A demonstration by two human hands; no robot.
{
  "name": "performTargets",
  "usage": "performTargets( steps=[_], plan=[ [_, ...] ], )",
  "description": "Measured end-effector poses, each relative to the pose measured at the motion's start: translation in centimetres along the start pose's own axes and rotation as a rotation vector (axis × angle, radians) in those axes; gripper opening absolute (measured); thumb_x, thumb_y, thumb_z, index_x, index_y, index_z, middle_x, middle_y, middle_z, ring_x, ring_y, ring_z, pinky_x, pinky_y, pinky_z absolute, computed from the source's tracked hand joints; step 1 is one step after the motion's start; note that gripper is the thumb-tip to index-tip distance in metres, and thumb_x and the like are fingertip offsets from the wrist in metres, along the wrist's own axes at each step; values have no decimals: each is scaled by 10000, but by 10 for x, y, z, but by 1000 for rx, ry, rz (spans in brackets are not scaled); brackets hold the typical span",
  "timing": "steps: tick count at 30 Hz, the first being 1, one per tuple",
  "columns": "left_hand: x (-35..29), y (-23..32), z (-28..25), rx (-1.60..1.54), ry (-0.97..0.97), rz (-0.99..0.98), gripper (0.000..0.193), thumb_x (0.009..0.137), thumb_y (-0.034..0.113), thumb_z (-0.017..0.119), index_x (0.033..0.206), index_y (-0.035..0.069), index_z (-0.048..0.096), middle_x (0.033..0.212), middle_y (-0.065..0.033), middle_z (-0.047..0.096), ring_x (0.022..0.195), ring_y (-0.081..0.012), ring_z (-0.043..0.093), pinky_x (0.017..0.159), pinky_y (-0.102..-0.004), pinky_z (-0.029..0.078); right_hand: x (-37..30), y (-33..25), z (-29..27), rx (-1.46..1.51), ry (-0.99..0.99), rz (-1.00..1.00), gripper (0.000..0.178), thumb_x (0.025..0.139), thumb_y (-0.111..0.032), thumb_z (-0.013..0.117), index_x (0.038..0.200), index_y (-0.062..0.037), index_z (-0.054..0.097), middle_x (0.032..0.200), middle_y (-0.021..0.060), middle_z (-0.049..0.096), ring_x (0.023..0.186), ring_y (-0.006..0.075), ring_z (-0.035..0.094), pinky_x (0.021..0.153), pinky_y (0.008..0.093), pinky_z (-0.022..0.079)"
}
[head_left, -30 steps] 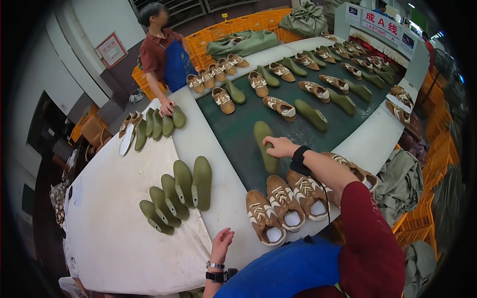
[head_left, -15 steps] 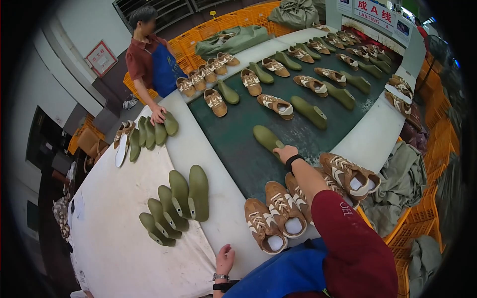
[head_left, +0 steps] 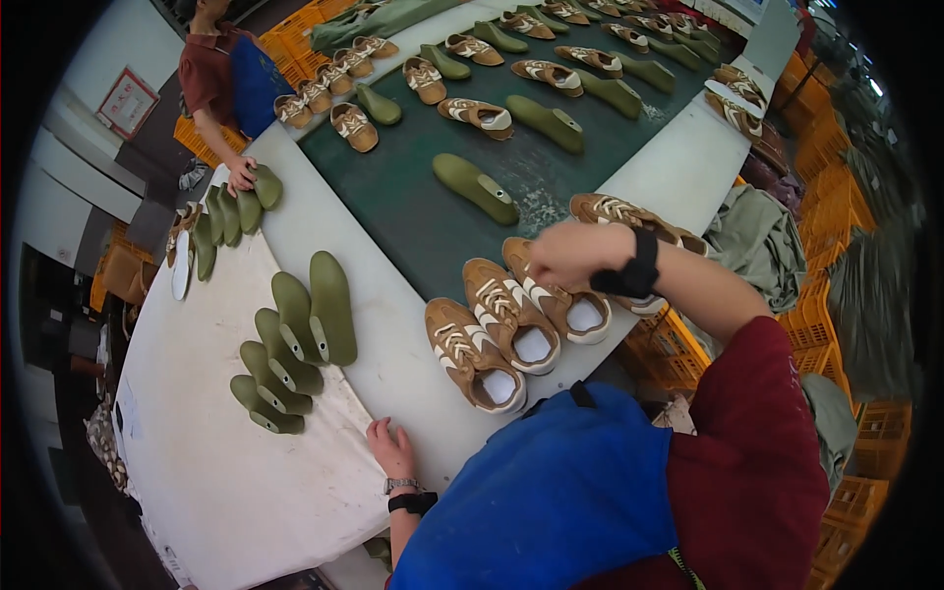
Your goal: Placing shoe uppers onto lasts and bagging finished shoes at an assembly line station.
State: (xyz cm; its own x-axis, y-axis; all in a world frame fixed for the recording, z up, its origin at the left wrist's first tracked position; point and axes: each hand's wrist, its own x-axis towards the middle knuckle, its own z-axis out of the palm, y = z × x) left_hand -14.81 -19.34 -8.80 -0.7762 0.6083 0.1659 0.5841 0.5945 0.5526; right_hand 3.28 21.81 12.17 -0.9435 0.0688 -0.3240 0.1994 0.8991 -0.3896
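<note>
My right hand [head_left: 582,258] is above a row of brown-and-white lace-up sneakers [head_left: 506,315] at the near edge of the table. Its fingers point down and are partly hidden and blurred, so I cannot tell whether they grip a shoe. Just beyond that hand, a green shoe last [head_left: 475,189] lies alone on the dark green conveyor belt [head_left: 379,221]. My left hand [head_left: 391,448] rests at the edge of the white-covered table, empty, its fingers loosely apart. Ahead of it stands a cluster of several green shoe lasts [head_left: 334,310].
Across the table, a co-worker's hand [head_left: 241,175] touches another group of green lasts [head_left: 224,216]. Sneakers and lasts alternate along the belt. Orange crates [head_left: 669,352] and a grey-green cloth bag [head_left: 752,241] stand at the right. A white insole [head_left: 181,264] lies at the left.
My right hand has let go of the green last on the belt and drawn back over the near sneakers. The view has shifted, so everything sits further left and higher.
</note>
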Motion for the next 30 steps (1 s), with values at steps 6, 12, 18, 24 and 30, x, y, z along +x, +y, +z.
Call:
performTargets(
  steps=[6,12,18,24,30],
  plan=[
    [17,5,1,-49,-79,-53,296,737,59,578,1023,12,516,956,-156,479,827,-290,493,727,-357,426,-92,1,126,-119,-93,235,309,740,-256,600,997,-86,589,849,148,608,800,318,606,673,434,488],
    [22,-3,5,26,-46,-19,283,723,81,590,989,21,514,913,-144,477,794,-289,501,710,-365,429,-93,8,144,56,589,202,248,816,-265,561,967,-69,571,755,94,580,683,244,602,551,349,481],
    [22,-3,8,121,-25,-69,277,709,106,595,962,29,514,925,-156,493,833,-325,511,727,-398,433,-87,5,85,2108,787,302,270,916,-336,404,880,-118,559,609,-34,517,381,47,325,369,170,284],
    [22,8,7,147,33,-77,279,701,116,590,957,35,511,942,-163,500,859,-342,513,740,-412,434,-52,9,78,2483,591,120,259,898,-261,398,861,-90,589,586,-7,555,307,46,318,277,147,281],
    [24,13,7,142,43,-162,291,695,126,590,954,25,506,938,-169,501,877,-344,506,747,-416,434,20,11,10,2268,397,38,291,903,-347,414,876,-113,584,565,-32,514,339,52,310,363,158,298]
  ],
)
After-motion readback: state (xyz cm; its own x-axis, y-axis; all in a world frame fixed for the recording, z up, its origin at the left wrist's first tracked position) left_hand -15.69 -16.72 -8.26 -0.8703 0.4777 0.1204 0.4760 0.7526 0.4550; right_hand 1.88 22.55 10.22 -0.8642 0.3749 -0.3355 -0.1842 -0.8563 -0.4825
